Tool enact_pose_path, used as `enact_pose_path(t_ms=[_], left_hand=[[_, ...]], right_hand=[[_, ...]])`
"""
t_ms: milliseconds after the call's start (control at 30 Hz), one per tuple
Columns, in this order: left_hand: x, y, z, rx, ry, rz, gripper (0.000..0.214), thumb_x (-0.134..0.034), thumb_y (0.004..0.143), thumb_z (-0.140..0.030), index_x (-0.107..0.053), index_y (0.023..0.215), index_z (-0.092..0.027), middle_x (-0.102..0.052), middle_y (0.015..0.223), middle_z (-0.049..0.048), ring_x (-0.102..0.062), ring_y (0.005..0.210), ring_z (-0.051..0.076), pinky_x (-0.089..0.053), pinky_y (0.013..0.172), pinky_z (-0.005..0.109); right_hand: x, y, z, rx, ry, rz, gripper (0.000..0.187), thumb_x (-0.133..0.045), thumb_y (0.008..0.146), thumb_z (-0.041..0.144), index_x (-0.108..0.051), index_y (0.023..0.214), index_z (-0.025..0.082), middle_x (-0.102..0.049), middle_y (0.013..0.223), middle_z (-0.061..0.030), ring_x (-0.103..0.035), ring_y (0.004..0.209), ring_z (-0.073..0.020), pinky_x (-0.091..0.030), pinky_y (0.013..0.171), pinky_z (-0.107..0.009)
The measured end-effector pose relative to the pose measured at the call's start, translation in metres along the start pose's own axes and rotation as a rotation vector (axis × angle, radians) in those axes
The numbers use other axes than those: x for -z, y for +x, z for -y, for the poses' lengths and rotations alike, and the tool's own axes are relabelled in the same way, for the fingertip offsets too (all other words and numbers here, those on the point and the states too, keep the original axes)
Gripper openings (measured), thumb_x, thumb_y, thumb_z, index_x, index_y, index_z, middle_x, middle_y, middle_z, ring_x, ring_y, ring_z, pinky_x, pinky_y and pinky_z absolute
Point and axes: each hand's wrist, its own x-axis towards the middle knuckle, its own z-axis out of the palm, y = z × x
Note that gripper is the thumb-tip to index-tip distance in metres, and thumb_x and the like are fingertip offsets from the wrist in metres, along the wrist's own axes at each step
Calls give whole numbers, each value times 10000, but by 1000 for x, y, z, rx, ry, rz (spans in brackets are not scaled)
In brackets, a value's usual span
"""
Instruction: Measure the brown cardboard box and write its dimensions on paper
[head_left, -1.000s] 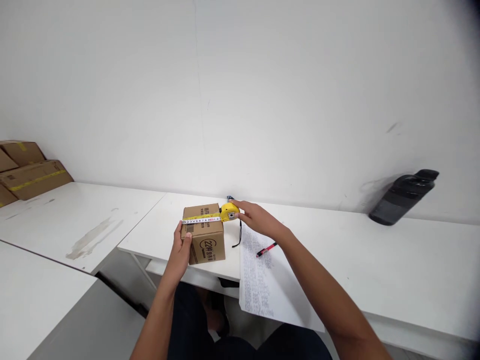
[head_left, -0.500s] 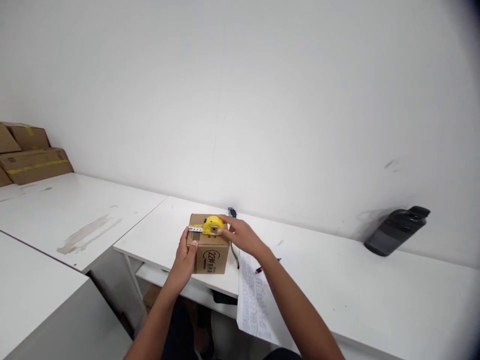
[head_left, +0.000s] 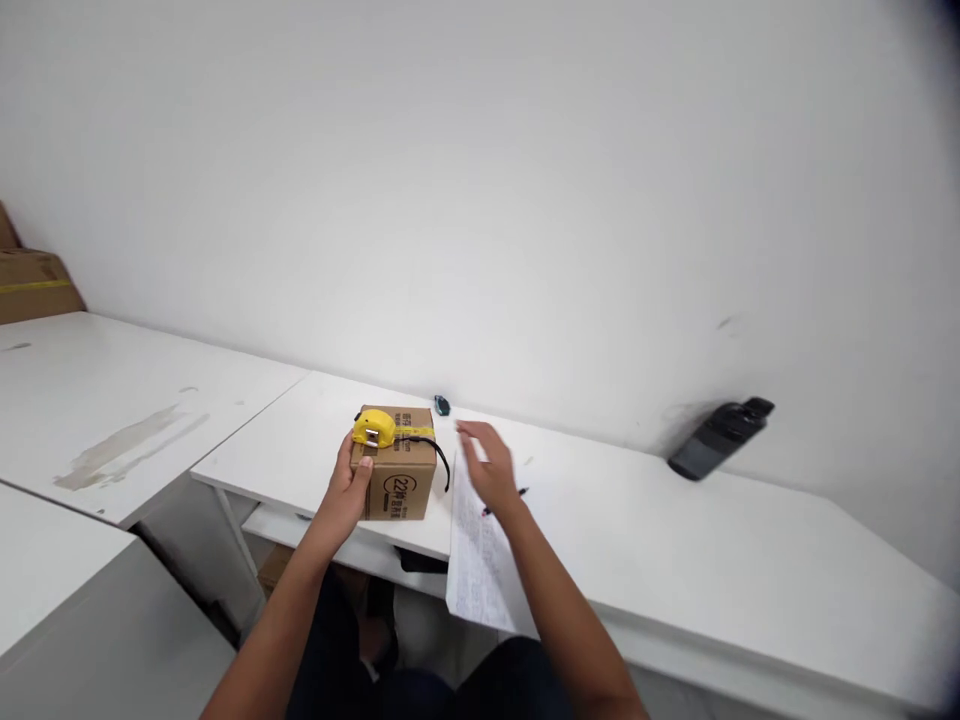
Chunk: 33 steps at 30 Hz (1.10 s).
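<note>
A small cardboard box (head_left: 416, 490) with dark printing stands on the white desk in front of me. My left hand (head_left: 346, 492) grips its left side, thumb on the near top edge. On the box's top, toward the left, lies a yellow tape measure (head_left: 374, 429) with no blade showing. Its black wrist strap (head_left: 442, 456) hangs over the right edge. My right hand (head_left: 489, 470) is in the air right of the box, fingers apart and holding nothing. Below it lie a handwritten sheet of paper (head_left: 480, 560) and a pen (head_left: 487, 512), partly covered by the hand.
A small dark teal object (head_left: 442, 405) lies behind the box near the wall. A black bottle (head_left: 720, 440) stands at the right by the wall. Larger cardboard boxes (head_left: 37, 285) are at the far left. The white desk (head_left: 645, 540) has its front edge near my legs.
My right hand has let go of the tape measure and moved right, off the box. The blade that showed earlier is no longer out. My left hand still holds the box. The view has shifted.
</note>
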Motion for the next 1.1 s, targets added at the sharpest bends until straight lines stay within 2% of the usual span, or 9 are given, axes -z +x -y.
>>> enact_pose_path(t_ms=[100, 167, 300, 400, 500, 633, 767, 900, 1100], left_hand=[[-3, 1, 1, 45, 36, 38, 710, -495, 916, -565, -304, 1508, -223, -453, 1498, 135, -461, 1354, 277, -359, 1132, 451], [-4, 2, 1, 46, 48, 22, 714, -508, 910, -569, -313, 1509, -233, -448, 1504, 123, -450, 1362, 276, -331, 1150, 447], [-4, 6, 1, 90, 65, -17, 715, -565, 879, -580, -365, 1500, -288, -451, 1514, 78, -432, 1378, 277, -294, 1173, 432], [-6, 6, 1, 94, 60, -65, 720, -592, 865, -575, -386, 1497, -300, -425, 1537, 54, -404, 1400, 269, -278, 1184, 411], [-9, 3, 0, 82, 56, -94, 725, -601, 862, -565, -392, 1498, -285, -425, 1539, 59, -399, 1405, 265, -287, 1180, 403], [-11, -1, -5, 88, 75, -88, 718, -584, 881, -544, -381, 1503, -249, -428, 1537, 85, -408, 1399, 269, -320, 1161, 402], [-14, -1, -8, 71, 128, -125, 675, -556, 908, -507, -386, 1497, -222, -427, 1535, 99, -410, 1400, 257, -330, 1153, 363], [-18, 2, -3, 23, 219, -200, 627, -538, 925, -476, -422, 1472, -193, -456, 1511, 116, -390, 1412, 257, -290, 1172, 349], [-20, 5, 5, -25, 245, -238, 598, -536, 932, -446, -444, 1460, -181, -484, 1486, 129, -413, 1395, 269, -283, 1176, 362]], right_hand=[[44, -46, -61, -318, -225, -291, 470, -287, 997, 417, -607, 1250, 184, -694, 983, -131, -660, 863, -254, -523, 832, -437], [68, -66, -91, -423, -411, -125, 443, -294, 995, 366, -587, 1285, 202, -704, 971, -106, -661, 836, -244, -521, 785, -393], [82, -73, -122, -337, -659, 477, 499, -434, 907, 143, -513, 1389, 247, -697, 1063, -106, -662, 810, -216, -471, 729, -317], [73, -70, -128, -277, -618, 574, 418, -506, 866, 113, -625, 1245, 242, -701, 1038, -107, -656, 856, -217, -444, 757, -304], [65, -74, -122, -272, -550, 538, 274, -483, 914, 188, -646, 1134, 188, -704, 869, -91, -644, 811, -219, -436, 760, -306], [61, -94, -100, -337, -433, 398, 350, -278, 1015, 321, -559, 1160, 168, -635, 725, -29, -601, 670, -190, -437, 666, -286], [53, -116, -83, -487, -10, 211, 476, -301, 988, 568, -569, 808, 219, -556, 665, -4, -554, 649, -186, -421, 611, -289], [44, -123, -88, -613, 346, 161, 603, -232, 966, 654, -634, 856, 218, -522, 600, 6, -492, 587, -179, -394, 604, -305], [43, -120, -90, -735, 328, 32, 548, -473, 870, 680, -581, 600, 216, -460, 504, 13, -471, 560, -173, -371, 600, -310]])
